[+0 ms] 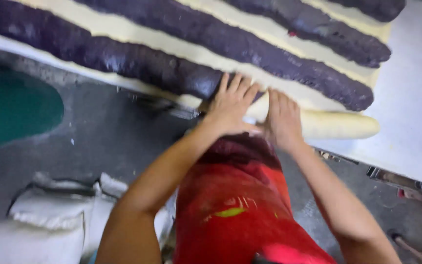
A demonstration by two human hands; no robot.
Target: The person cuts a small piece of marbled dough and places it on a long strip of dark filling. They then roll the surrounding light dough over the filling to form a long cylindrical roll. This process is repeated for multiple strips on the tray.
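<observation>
Left hand (230,105): palm down, fingers spread flat, pressing on the near edge of the dough sheet (289,88) where the nearest filling rope (123,61) ends; nothing is grasped.
Right hand (283,120): palm down, fingers straight and together, lying on the dough roll (340,125); it presses rather than grips.
Dough sheet: pale cream, spread across the table (416,112), running from upper left toward the right.
Filling ropes: dark purple, thick and lumpy, laid in parallel lines along the sheet with pale strips between them; the second filling rope (269,54) lies just beyond the hands.
Dough roll: smooth pale cylinder at the sheet's near edge, its rounded end pointing right, just beside the second rope's tip.
Table: white, its bare surface at right.
Apron (235,200): red, between the forearms.
Floor (103,142): grey concrete below the table edge.
Sacks (50,215): white, lower left.
Green object (15,107): at left edge, blurred.
</observation>
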